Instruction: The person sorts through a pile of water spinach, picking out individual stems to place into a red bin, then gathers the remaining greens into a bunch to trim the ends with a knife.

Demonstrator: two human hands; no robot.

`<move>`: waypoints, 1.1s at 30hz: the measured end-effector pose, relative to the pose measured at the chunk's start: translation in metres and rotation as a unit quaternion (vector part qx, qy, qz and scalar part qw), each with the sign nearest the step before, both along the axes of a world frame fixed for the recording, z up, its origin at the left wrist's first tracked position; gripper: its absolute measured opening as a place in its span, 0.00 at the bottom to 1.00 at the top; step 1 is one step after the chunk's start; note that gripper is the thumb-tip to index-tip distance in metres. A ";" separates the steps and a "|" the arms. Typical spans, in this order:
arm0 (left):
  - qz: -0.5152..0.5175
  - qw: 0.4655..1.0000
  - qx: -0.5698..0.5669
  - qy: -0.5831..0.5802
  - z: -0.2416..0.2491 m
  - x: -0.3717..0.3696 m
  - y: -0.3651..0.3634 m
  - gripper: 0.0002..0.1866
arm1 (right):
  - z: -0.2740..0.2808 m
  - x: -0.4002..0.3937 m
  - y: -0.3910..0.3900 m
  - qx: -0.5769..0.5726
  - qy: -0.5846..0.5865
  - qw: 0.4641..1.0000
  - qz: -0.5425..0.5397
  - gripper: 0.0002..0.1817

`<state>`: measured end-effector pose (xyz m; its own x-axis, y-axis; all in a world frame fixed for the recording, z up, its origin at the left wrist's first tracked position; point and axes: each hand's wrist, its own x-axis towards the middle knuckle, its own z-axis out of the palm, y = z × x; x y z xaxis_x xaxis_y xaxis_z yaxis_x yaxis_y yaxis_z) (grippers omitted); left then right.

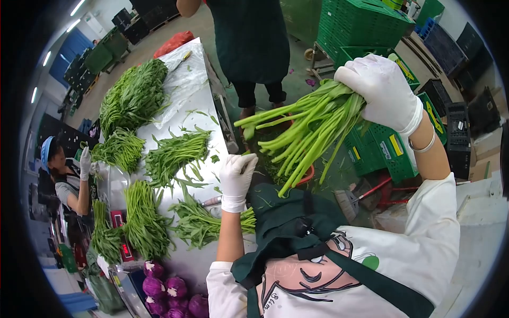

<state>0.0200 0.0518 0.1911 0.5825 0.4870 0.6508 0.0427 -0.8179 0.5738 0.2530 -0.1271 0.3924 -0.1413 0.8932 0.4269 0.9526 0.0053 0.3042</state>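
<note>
My right hand (379, 93), in a white glove, is raised and closed around a bunch of long-stemmed leafy greens (302, 127). The stems point left and down, and the hand covers much of the leafy end. My left hand (237, 177), gloved too, is closed at the table's edge, with a small bit of green stem (246, 153) showing at its fingertips. Just below that hand, another bunch of greens (204, 220) lies on the metal table (183, 103). A slim-handled tool (212, 201) rests partly on those greens.
Several bunches of greens (146, 220) and a large leafy heap (132, 93) cover the table. Purple cabbages (172, 289) sit at its near end. A co-worker (66, 169) is at the left, and an aproned person (249, 42) stands ahead. Green crates (360, 26) and a broom (347, 204) are at right.
</note>
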 end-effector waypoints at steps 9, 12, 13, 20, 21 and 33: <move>-0.016 0.990 -0.139 0.011 0.050 0.017 -0.021 0.08 | -0.010 -0.012 0.008 -0.030 0.008 0.999 0.030 0.16; -0.007 0.960 -0.276 0.047 0.040 0.028 -0.028 0.12 | -0.012 -0.018 0.010 -0.011 -0.001 0.998 0.062 0.15; 0.001 0.959 -0.281 0.031 0.040 0.033 -0.031 0.13 | -0.012 -0.020 0.010 -0.010 -0.004 0.998 0.065 0.15; -0.060 0.921 -0.384 0.039 0.029 0.043 -0.025 0.12 | -0.025 -0.021 0.016 0.002 -0.016 0.996 0.086 0.12; -0.060 0.926 -0.369 0.050 0.029 0.042 -0.025 0.12 | -0.025 -0.021 0.017 0.004 -0.020 0.996 0.086 0.12; 0.083 0.943 -0.315 0.074 -0.012 0.036 -0.011 0.11 | -0.029 -0.015 0.019 -0.010 -0.017 0.997 0.075 0.11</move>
